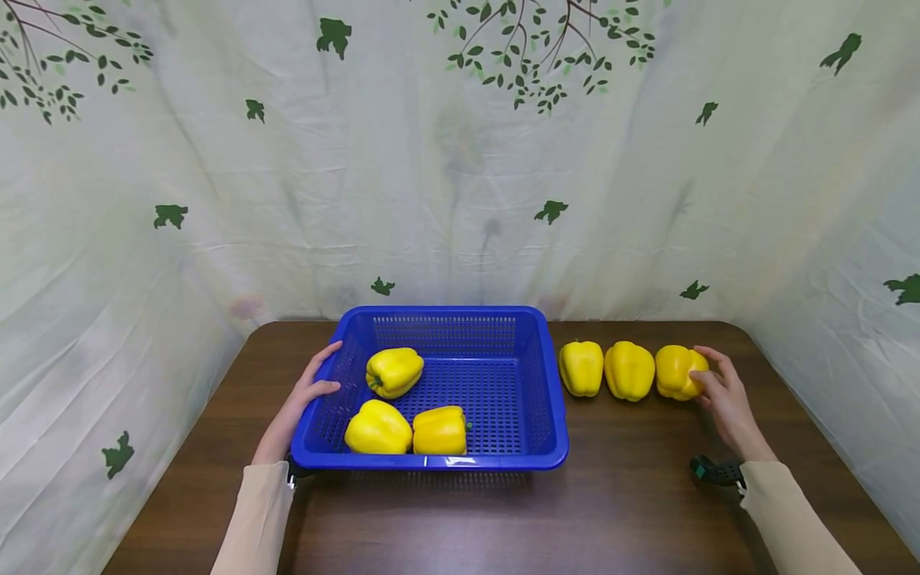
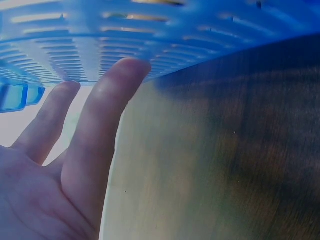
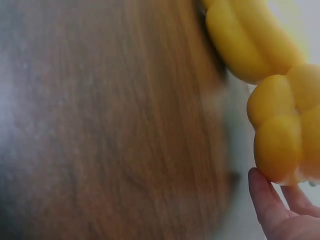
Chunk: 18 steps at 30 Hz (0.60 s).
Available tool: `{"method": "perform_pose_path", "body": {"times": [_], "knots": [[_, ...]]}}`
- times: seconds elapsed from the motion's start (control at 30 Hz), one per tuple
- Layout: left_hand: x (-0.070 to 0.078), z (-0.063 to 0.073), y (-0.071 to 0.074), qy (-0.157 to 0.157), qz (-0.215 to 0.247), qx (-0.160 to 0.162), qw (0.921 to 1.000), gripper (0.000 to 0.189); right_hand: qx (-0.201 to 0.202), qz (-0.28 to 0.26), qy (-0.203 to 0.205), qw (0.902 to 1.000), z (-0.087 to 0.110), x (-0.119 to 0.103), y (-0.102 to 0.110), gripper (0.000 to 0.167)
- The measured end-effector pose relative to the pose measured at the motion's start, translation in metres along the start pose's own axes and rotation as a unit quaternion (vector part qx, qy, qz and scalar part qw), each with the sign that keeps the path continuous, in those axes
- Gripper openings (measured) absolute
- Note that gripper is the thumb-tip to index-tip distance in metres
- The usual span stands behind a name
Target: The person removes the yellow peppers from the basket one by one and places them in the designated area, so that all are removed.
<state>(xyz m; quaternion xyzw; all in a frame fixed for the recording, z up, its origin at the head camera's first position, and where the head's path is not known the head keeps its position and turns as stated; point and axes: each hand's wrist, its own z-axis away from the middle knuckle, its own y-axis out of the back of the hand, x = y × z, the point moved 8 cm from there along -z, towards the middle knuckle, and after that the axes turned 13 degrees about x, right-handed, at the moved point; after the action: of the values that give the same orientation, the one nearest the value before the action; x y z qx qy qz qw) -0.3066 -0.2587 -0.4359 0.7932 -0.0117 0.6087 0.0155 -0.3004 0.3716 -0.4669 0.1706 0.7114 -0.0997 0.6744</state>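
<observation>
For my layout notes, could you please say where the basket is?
In the head view, the basket stands on the table, with the left hand at its left side and three peppers in a row to its right.

The left hand (image 2: 80,170) is showing its palm at lower left, two digits pointing up and nearly straight. The nearer digit is touching the basket (image 2: 90,47), whose slotted blue wall is filling the top. Hints of yellow are showing through some slots. The brown table (image 2: 215,150) is spreading across the right, its left part catching pale light.
</observation>
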Motion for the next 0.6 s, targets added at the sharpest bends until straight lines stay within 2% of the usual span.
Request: {"method": "perform_pose_path", "body": {"times": [0.27,0.6], "knots": [[-0.0004,0.0006,-0.0004,0.014,0.0,0.004,0.9999,0.064,-0.005,0.026,0.007,0.9996,-0.0056,0.0043,-0.0036,0.036],[0.0001,0.001,-0.0004,0.011,0.003,0.0,0.9999,0.064,-0.027,0.054,0.016,0.998,-0.01,0.0067,-0.008,0.037]]}}
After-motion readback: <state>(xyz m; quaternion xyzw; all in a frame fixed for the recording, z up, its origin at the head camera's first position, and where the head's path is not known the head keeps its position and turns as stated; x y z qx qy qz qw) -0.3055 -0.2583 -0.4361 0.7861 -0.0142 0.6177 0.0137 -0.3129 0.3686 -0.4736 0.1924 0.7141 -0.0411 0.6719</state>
